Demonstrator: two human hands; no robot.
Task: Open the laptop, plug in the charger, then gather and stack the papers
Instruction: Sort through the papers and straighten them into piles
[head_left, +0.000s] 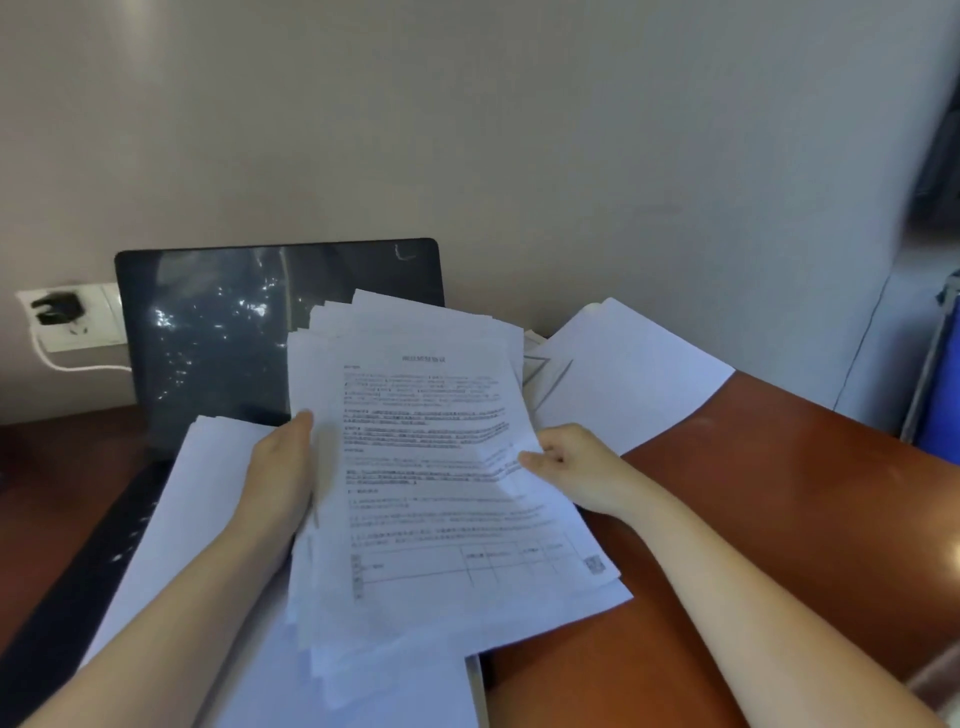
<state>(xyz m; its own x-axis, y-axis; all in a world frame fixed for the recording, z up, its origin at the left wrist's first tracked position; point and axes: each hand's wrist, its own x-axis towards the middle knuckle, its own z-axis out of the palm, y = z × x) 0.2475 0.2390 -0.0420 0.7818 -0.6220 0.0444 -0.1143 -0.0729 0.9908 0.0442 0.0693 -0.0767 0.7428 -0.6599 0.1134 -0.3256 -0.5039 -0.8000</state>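
Left hand (280, 467): thumb lies on the face of the sheaf's left edge; the fingers are hidden behind the sheets, so the hand grips the sheaf.
Right hand (569, 467): thumb and curled fingers pinch the sheaf's right edge, which creases slightly at the pinch.
Sheaf of papers (441, 493): many printed sheets, unevenly fanned with corners sticking out top and bottom, held between both hands and tilted towards the camera; the top sheet has text and a table near its foot.
Loose sheets (192, 519): white, lying under the left forearm across the laptop's keyboard and running to the near edge.
More sheets (628, 374): white, lying on the table to the right behind the sheaf, near the wall.
Laptop (208, 338): open, with a dark screen standing upright close to the wall; the keyboard is largely covered.
Charger (57, 309): black plug seated in a white wall socket (88, 332) left of the screen; its white cable (78, 366) runs behind the laptop.
Table (779, 493): reddish-brown, glossy.
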